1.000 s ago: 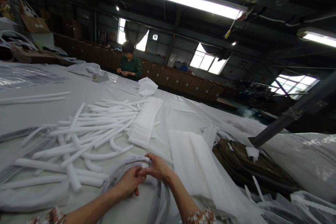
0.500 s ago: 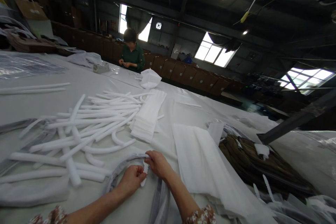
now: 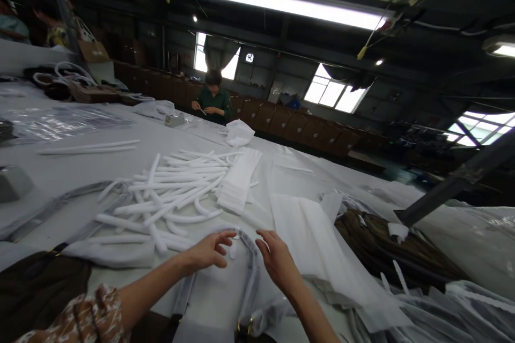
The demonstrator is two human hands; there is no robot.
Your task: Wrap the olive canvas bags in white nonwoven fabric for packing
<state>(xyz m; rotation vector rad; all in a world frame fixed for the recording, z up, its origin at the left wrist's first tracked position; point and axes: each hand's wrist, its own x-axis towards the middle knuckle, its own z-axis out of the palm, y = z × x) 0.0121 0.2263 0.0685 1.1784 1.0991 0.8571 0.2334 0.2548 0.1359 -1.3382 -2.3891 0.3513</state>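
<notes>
A curved strap (image 3: pixel 254 263), wrapped in a translucent sleeve, arches over the table in front of me. At the top of its curve hangs a small white strip (image 3: pixel 233 250). My left hand (image 3: pixel 213 249) is beside the strip with fingers apart and nothing visible in them. Just right of the arch, my right hand (image 3: pixel 274 255) is open too, its thumb and fingers spread. Metal fittings (image 3: pixel 244 326) show near the strap's lower right end. Dark brown fabric (image 3: pixel 36 295) lies at lower left.
White foam tubes (image 3: pixel 181 182) are heaped beyond my hands, beside a stack of white sheets (image 3: pixel 239 179). More white sheets (image 3: pixel 314 246) spread to my right, near brown items (image 3: pixel 378 246) in plastic. Across the table is a person in green (image 3: pixel 213 102).
Both hands have let go of the strap and the white strip, and their fingers have spread apart. The strip stays hanging at the arch. My view has shifted left and up.
</notes>
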